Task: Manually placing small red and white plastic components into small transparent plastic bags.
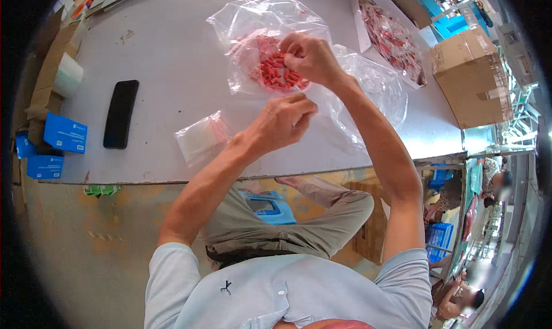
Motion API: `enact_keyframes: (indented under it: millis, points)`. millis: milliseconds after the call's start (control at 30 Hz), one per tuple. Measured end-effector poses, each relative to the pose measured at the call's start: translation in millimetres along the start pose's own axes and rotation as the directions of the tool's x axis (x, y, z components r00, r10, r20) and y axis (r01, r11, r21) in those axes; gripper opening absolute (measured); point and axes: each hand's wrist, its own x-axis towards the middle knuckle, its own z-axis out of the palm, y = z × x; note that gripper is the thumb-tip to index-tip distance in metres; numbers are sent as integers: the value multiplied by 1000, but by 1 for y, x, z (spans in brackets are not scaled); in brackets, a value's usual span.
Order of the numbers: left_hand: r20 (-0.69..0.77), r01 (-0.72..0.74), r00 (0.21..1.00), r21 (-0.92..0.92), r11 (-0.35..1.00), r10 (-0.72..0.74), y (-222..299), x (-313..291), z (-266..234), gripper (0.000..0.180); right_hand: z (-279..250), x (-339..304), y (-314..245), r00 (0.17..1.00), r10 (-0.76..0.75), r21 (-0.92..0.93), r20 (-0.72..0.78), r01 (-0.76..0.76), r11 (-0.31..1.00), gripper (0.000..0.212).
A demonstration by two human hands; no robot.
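A clear plastic bag (241, 24) lies spread on the table, with many small red tube-shaped pieces (276, 73) heaped in it. Over the right side of that heap is my right hand (310, 58), its thumb and fingertips pinched together. Just nearer to me, below the bag's front edge, my left hand (280, 122) has its fingers curled and the thumb pressed in. Whatever either hand pinches is too small or hidden to make out. By my left wrist rests a small clear bag (201, 138) with pale and reddish contents.
A black phone (121, 114) lies at left, near small blue boxes (66, 133). Another clear plastic bag (374, 93) is under my right forearm. Farther right stand a white tray (363, 30) of red bagged pieces and a cardboard box (471, 76). People work at far right.
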Motion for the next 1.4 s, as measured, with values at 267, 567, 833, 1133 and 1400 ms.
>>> enact_keyframes:
  millis: [267,567,833,1133,1400]
  points:
    - [-116,-60,990,194,979,83,0,4,3,14,-77,-90,-35,909,358,489,213,-416,767,34]
    - [6,-184,979,458,870,204,1,-1,14,23,-61,-116,-33,797,489,543,354,-601,587,49]
    - [-4,-201,975,412,889,222,4,-2,11,20,-44,-118,-29,792,555,448,253,-604,658,33]
    - [-61,-28,998,97,995,34,6,-3,18,13,-32,-46,-22,985,-46,-33,-168,41,999,13]
    - [-38,-58,997,101,993,62,2,0,15,17,23,9,10,955,-84,-186,286,142,972,17]
